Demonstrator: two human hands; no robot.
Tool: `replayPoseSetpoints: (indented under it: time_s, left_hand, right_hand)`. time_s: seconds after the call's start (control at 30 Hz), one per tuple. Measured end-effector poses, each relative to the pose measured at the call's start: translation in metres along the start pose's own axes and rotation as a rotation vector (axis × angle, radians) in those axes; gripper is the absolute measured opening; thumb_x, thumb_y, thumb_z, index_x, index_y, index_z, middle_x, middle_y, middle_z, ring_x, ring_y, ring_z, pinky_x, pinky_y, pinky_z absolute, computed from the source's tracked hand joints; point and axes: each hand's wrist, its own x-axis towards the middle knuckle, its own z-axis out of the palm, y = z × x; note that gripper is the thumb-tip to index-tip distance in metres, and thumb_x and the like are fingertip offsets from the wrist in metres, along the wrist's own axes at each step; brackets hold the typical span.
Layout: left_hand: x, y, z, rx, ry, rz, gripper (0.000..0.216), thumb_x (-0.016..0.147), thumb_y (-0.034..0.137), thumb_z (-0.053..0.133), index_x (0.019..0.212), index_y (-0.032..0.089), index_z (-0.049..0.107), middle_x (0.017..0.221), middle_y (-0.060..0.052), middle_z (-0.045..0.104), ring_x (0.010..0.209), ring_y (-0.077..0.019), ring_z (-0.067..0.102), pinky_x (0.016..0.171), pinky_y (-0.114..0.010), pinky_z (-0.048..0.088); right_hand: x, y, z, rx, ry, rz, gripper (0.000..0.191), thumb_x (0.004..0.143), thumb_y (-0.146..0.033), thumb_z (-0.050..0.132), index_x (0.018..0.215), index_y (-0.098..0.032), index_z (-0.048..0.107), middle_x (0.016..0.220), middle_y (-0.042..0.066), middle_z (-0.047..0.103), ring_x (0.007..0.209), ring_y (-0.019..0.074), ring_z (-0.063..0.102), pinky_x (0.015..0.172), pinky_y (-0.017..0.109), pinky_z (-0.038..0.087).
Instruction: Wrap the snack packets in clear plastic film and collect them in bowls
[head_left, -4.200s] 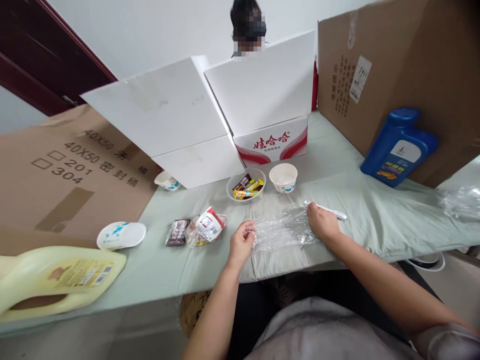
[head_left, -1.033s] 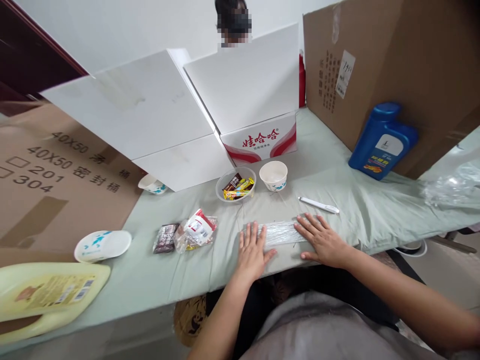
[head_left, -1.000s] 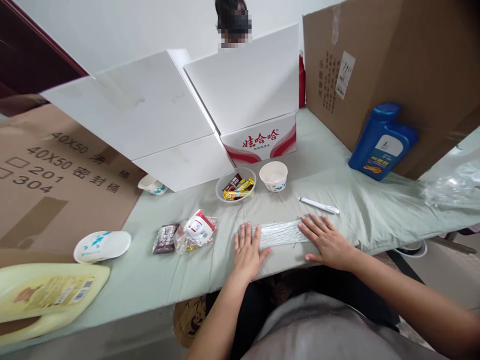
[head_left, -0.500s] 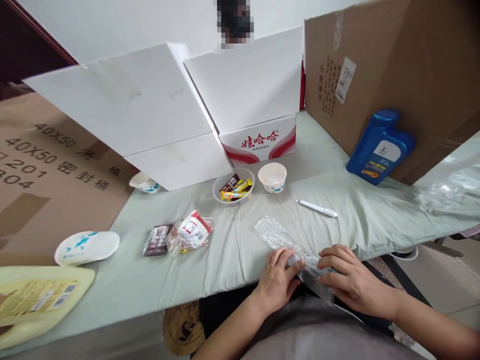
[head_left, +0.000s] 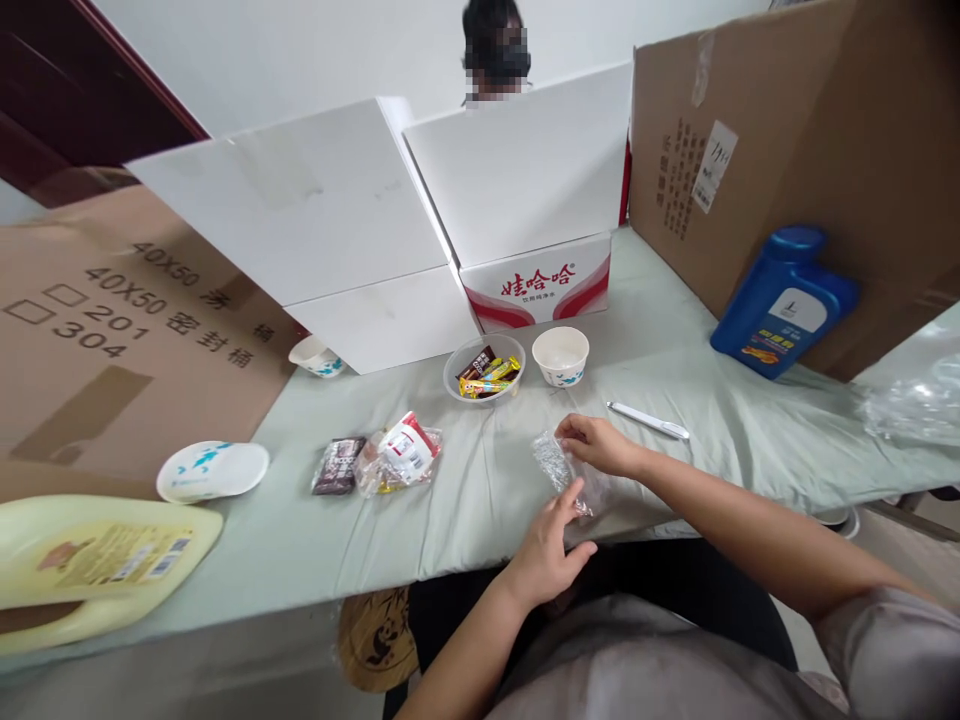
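A crinkled piece of clear plastic wrap [head_left: 551,462] lies near the front of the green cloth, folded into a short bundle. My right hand [head_left: 600,445] reaches in from the right with its fingers curled onto the top edge of the wrap. My left hand [head_left: 551,555] is at the lower end, thumb and index finger spread apart, the index fingertip touching the plastic. A white pen-like tool [head_left: 647,420] lies just right of my right hand. Behind the wrap stand a paper cup [head_left: 561,358] and a clear plastic bowl [head_left: 457,375] of small wrapped snacks.
Left of the wrap lie a dark snack packet [head_left: 339,466] and a clear bag with a red-white packet [head_left: 409,447]. A blue bottle [head_left: 784,300] stands right, a yellow bottle [head_left: 97,570] lies left. White boxes [head_left: 300,200] and cartons [head_left: 750,90] line the back; a person sits behind.
The long strip of plastic is now a shorter bundle. My right hand has moved forward and left to its far end; my left hand has opened and lies lower. The view has shifted slightly.
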Motion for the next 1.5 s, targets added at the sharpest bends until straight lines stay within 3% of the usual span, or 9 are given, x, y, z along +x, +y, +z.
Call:
replayPoseSetpoints:
  time_s: [0.1,0.4,0.6,0.7,0.97,1.07,1.2,1.33,1.5]
  left_hand:
    - [0.003,0.003,-0.005,0.036,-0.016,0.044,0.074,0.08,0.013,0.063,0.145,0.029,0.031,0.142,-0.01,0.048,0.124,-0.0245,0.052,0.105,-0.049,0.045]
    - [0.004,0.01,0.0,0.238,-0.018,0.141,0.037,0.079,0.019,0.066,0.116,0.022,0.062,0.123,-0.008,0.064,0.124,-0.0279,0.052,0.107,-0.053,0.043]
    - [0.005,0.014,-0.015,0.314,0.342,0.164,0.025,0.092,0.023,0.047,0.114,0.021,0.061,0.107,-0.01,0.067,0.101,-0.0215,0.063,0.091,-0.04,0.054]
    - [0.021,0.003,-0.025,0.409,0.367,0.223,0.022,0.094,0.026,0.045,0.104,0.02,0.064,0.1,-0.01,0.065,0.1,-0.0224,0.061,0.09,-0.04,0.052]
    - [0.038,-0.027,-0.022,0.605,0.366,0.112,0.003,0.085,0.02,0.059,0.084,0.018,0.061,0.1,-0.009,0.061,0.11,-0.0276,0.055,0.093,-0.046,0.046]
    - [0.036,-0.025,-0.023,0.597,0.365,0.106,0.009,0.085,0.02,0.058,0.092,0.018,0.063,0.108,-0.01,0.061,0.11,-0.0276,0.055,0.093,-0.045,0.046]
    - [0.037,-0.022,-0.026,0.611,0.309,0.132,0.027,0.092,0.019,0.047,0.116,0.02,0.06,0.123,-0.01,0.061,0.115,-0.0271,0.054,0.096,-0.048,0.043]
    - [0.037,-0.019,-0.027,0.585,0.222,0.171,0.024,0.091,0.023,0.053,0.113,0.021,0.063,0.119,-0.008,0.064,0.114,-0.0267,0.053,0.098,-0.048,0.042]
    - [0.034,-0.018,-0.028,0.549,0.208,0.205,0.024,0.088,0.024,0.058,0.111,0.022,0.063,0.118,-0.008,0.064,0.115,-0.0261,0.053,0.099,-0.048,0.043]
  right_hand:
    - [0.016,0.003,0.014,-0.207,0.037,-0.011,0.018,0.09,-0.018,0.051,0.107,-0.017,0.059,0.096,0.004,0.071,0.084,0.0138,0.066,0.072,0.023,0.047]
    - [0.015,0.002,0.042,-0.54,0.025,-0.029,0.026,0.098,-0.03,0.041,0.112,-0.017,0.058,0.11,0.012,0.062,0.09,0.0207,0.064,0.074,0.028,0.042]
    - [0.013,-0.001,0.045,-0.683,0.015,-0.055,0.031,0.1,-0.032,0.032,0.111,-0.015,0.056,0.108,0.013,0.061,0.087,0.0209,0.063,0.069,0.028,0.04]
    - [0.014,-0.002,0.05,-0.715,0.011,-0.063,0.029,0.1,-0.03,0.033,0.11,-0.015,0.056,0.107,0.013,0.06,0.085,0.0206,0.063,0.067,0.028,0.04]
    - [0.014,0.007,0.004,-0.748,0.182,0.063,0.029,0.098,-0.024,0.036,0.114,-0.011,0.056,0.111,0.021,0.061,0.105,0.0288,0.057,0.087,0.04,0.042]
    - [-0.017,0.014,0.0,-0.709,0.222,-0.158,0.04,0.096,-0.037,0.044,0.124,-0.012,0.054,0.132,0.021,0.053,0.127,0.0321,0.043,0.102,0.048,0.034]
    - [-0.085,0.025,0.042,-0.671,-0.027,-0.586,0.079,0.083,-0.057,0.057,0.143,-0.008,0.039,0.146,0.02,0.042,0.138,0.0329,0.031,0.108,0.05,0.031]
    - [-0.123,0.03,0.072,-0.726,0.113,-0.537,0.053,0.091,-0.025,0.051,0.141,-0.009,0.041,0.143,0.017,0.046,0.135,0.0288,0.037,0.106,0.046,0.034]
    - [-0.118,0.018,0.055,-0.575,0.141,-0.454,0.026,0.094,-0.016,0.043,0.112,-0.017,0.061,0.107,0.011,0.065,0.099,0.0221,0.056,0.088,0.04,0.043]
